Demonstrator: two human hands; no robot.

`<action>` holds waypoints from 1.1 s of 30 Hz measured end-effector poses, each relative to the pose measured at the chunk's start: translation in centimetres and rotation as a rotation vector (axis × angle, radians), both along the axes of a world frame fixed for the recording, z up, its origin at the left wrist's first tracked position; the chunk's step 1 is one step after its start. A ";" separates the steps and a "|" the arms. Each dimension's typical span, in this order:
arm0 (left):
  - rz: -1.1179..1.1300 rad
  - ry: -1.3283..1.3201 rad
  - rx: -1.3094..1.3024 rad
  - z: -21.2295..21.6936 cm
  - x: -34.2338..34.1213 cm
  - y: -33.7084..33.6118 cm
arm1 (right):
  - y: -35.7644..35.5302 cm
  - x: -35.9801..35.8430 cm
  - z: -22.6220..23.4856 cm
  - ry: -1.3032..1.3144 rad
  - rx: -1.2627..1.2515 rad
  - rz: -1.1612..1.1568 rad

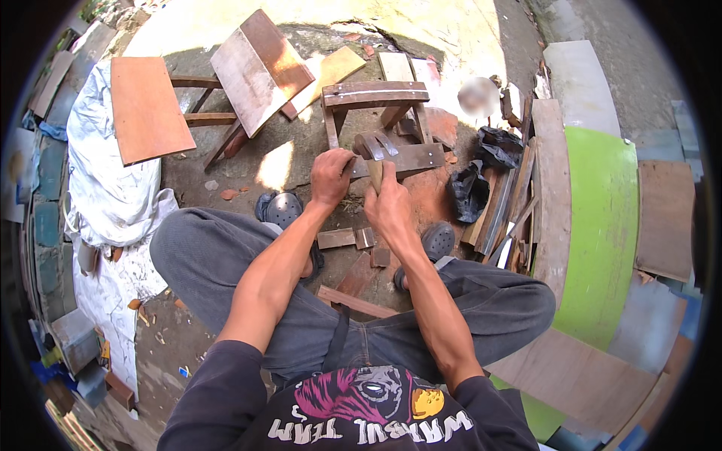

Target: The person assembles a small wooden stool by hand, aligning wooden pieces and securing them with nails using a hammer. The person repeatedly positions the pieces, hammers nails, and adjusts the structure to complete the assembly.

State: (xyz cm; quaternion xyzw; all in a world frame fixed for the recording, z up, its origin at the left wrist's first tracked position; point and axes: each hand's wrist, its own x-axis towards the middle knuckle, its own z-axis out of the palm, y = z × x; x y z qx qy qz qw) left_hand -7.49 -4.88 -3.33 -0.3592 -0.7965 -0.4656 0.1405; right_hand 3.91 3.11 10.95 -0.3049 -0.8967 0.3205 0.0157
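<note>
The person sits low with knees apart, in grey trousers (pixel 226 255), and both bare arms reach forward. On the ground between the legs lie small brown wood offcuts (pixel 353 239), with a longer thin brown wood strip (pixel 353 302) nearer the body. Two dark grey clogs (pixel 282 209) are on the feet, one on each side of the scraps.

The right hand (pixel 387 204) is curled tight around the pale wooden handle of a hammer (pixel 376 154). The handle runs away from the body, almost straight up in the picture. The dark metal head sits at the far end, just past the fingers, and its curved claw points up and a bit right.

The left hand (pixel 331 177) is just beside the hammer head, on its left. Its fingers are bent and pinched at the edge of a flat dark brown wooden board (pixel 410 159). I cannot tell if something small is held in them. The board lies sideways, left to right, right under the hammer head, and the hands hide its left end.

Just behind the board stands a small brown wooden stool frame (pixel 374 96). Farther left is a tilted reddish wooden panel (pixel 259 68) on legs, and a flat orange-brown board (pixel 147 109) beside a white cloth sheet (pixel 105 173). On the right lie black plastic bags (pixel 470 188), stacked wood planks (pixel 519 203) and a big curved green panel (pixel 602 233).
</note>
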 end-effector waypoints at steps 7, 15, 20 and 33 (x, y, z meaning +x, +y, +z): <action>0.022 -0.092 0.011 0.3 0.4 0.0 | -0.3 0.6 -0.2 0.242 -0.031 -0.043; 0.043 -0.085 0.066 0.7 0.3 0.4 | 0.7 -0.4 0.9 0.134 -0.043 0.016; 0.053 -0.102 0.039 0.9 0.2 0.1 | -0.4 -0.4 3.0 0.338 -0.050 -0.029; 0.058 -0.069 0.056 0.9 0.1 0.3 | -0.6 -0.9 2.8 0.347 -0.071 -0.015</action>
